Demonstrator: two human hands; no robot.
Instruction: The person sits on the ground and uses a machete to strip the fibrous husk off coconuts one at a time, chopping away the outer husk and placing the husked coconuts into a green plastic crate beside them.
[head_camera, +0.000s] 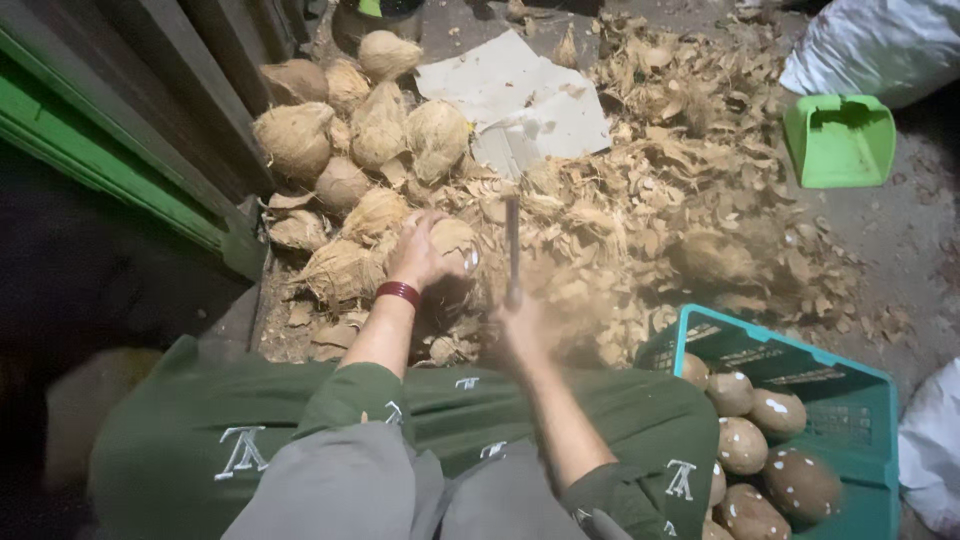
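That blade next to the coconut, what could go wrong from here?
1. The left hand grips the coconut right beside the blade that the right hand holds upright; a glancing stroke might catch the fingers.
2. The blade looks blurred, so it seems to be moving fast; on the rounded, fibrous husk it could slip.
3. Loose husk scraps cover the ground, and footing or a set-down coconut could shift.

I see rough, fibrous husked coconuts (345, 130), a smooth matt green plastic crate (850, 400), and a dull metal blade (512, 245)
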